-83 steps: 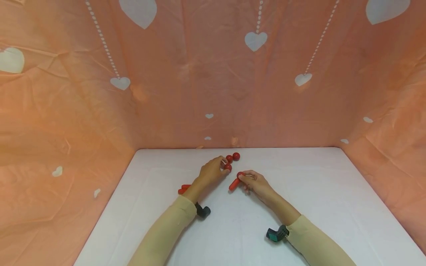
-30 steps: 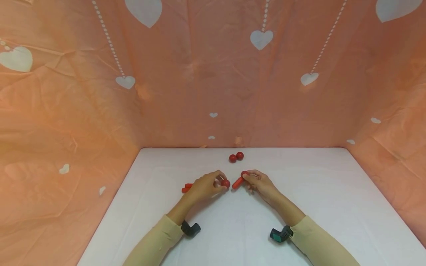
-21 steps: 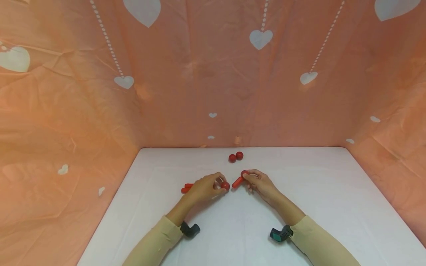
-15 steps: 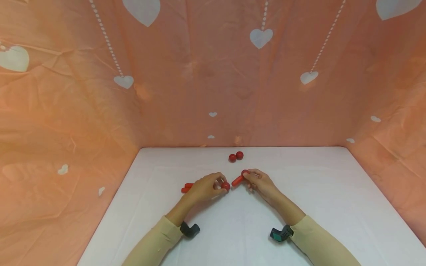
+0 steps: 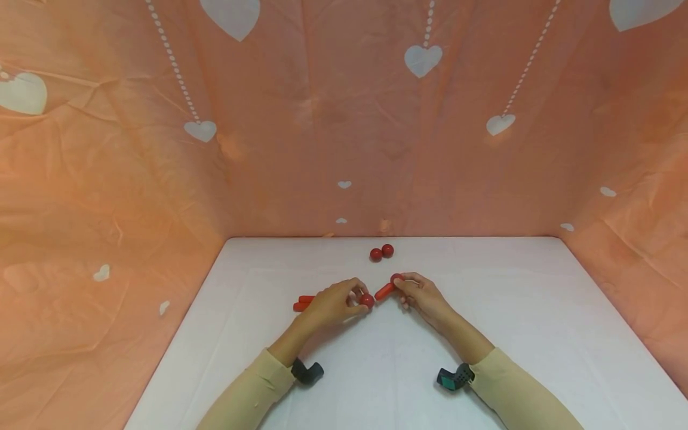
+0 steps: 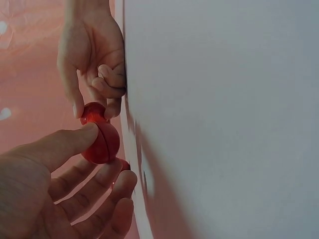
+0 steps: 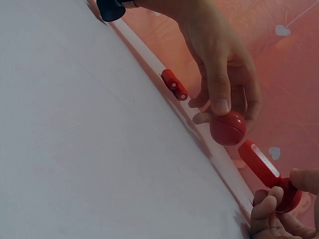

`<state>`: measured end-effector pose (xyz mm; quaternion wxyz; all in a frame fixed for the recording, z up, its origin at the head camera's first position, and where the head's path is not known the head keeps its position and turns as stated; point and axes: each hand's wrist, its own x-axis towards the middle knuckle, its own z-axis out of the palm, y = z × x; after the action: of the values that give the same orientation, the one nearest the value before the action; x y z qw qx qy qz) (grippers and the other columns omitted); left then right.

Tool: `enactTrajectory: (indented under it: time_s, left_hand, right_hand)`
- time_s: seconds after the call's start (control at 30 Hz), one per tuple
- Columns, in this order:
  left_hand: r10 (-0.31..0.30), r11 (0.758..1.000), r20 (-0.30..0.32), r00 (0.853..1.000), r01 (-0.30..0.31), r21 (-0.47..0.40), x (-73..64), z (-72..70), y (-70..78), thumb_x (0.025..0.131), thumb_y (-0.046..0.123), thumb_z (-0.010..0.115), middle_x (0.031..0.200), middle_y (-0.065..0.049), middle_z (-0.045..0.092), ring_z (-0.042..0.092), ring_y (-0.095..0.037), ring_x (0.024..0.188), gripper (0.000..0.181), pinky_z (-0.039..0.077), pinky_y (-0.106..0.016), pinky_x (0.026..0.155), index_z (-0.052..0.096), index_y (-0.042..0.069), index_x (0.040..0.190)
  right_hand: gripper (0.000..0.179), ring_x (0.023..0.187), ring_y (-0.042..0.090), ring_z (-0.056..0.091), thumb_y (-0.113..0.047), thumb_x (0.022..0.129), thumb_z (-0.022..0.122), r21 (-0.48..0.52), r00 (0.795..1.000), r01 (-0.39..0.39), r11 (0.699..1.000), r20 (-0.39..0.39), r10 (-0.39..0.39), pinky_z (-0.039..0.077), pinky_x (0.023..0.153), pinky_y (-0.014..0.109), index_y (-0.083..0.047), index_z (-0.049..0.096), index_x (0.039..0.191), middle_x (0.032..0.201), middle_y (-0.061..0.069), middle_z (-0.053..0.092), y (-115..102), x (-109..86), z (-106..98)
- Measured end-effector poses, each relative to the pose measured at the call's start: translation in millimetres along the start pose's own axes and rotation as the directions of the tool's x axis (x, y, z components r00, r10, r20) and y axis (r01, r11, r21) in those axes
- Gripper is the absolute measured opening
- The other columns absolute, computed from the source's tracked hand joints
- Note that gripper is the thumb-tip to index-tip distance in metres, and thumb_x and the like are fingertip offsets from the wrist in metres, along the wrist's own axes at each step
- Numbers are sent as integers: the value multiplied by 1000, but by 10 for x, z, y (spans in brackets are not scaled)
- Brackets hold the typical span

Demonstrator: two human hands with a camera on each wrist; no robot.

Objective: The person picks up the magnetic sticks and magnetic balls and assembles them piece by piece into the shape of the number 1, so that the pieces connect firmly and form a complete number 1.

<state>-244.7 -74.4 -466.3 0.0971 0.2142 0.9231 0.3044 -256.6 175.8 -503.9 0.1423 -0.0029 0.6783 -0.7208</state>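
Note:
My left hand [image 5: 334, 303] pinches a glossy red ball [image 5: 367, 300] between thumb and fingers; a seam around the ball [image 7: 228, 128] shows in the right wrist view. In my right hand [image 5: 423, 300] is a red stick with a ball on one end [image 5: 384, 291], gripped at the ball end. Its straight red handle [image 7: 259, 163], with a pale strip along one side, points toward the left hand's ball. The handle's free tip is right beside that ball in the head view. Part of the right-hand ball is hidden by the thumb.
Two red balls [image 5: 376, 255] lie side by side farther back on the white table [image 5: 484, 286]. Two short red sticks [image 5: 303, 303] lie behind the left hand, partly covered by it. Black wrist cameras [image 5: 307, 372] sit under both forearms. Orange cloth [image 5: 290, 149] with hearts surrounds the table.
My left hand has drawn a ball from beside the two back balls toward the stick's free end. The right hand stays nearly in place, its stick now lying slightly flatter.

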Motion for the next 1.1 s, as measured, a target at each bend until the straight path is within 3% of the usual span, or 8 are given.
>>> enactTrajectory:
  time_s: [0.73,1.1]
  left_hand:
    - [30,999,-20,999,-30,-22,11,4,11,85,35,73,100,10,66,60,-9,86,30,51,-30,75,57,32,110]
    - [13,999,-59,998,-16,-46,21,-10,-3,85,35,71,101,9,65,59,-10,87,29,51,-30,74,58,32,111]
  right_hand:
    - [53,68,15,56,-39,88,67,-28,999,-22,999,-27,22,47,62,22,-6,52,127,97,8,65,-15,5,20]
    - [51,68,17,59,-40,90,65,-116,1000,-8,993,-22,5,51,63,25,-11,51,129,103,15,70,-34,-19,49]
